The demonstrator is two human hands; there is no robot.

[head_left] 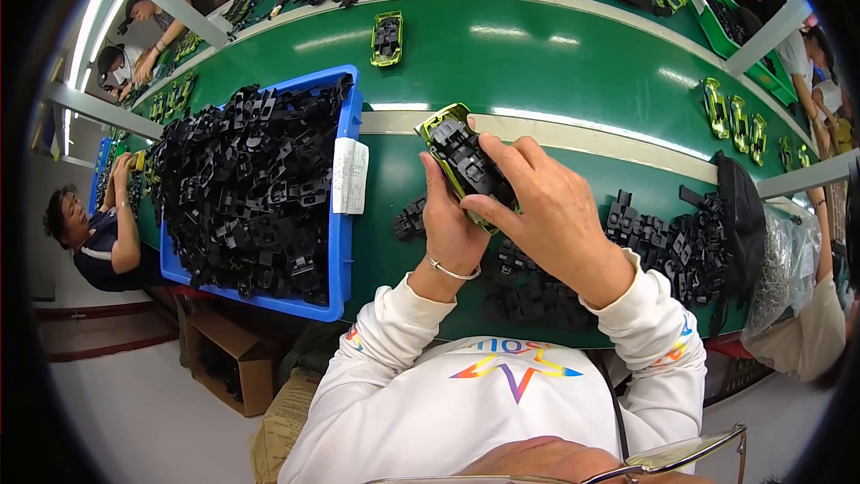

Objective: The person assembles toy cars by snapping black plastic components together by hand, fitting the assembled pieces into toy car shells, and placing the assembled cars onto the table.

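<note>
Between my two hands, above the near edge of the green belt, is a yellow-green toy car body [441, 116] with a black plastic interior piece [468, 159] lying in it. My left hand [450, 220] grips the body from below and the left, thumb along its side. From the right, my right hand [546, 202] closes over it, fingers and thumb pressed on the black piece. Loose black interior pieces [640, 224] lie on the table right of my hands, and a few more show by my left wrist.
A blue crate [345, 251] heaped with black pieces stands at my left. On the green belt [502, 54] sits another fitted car body [387, 38]; several green bodies [739, 124] lie at the right. A black bag [736, 233] borders the pieces. Co-workers sit at left and far side.
</note>
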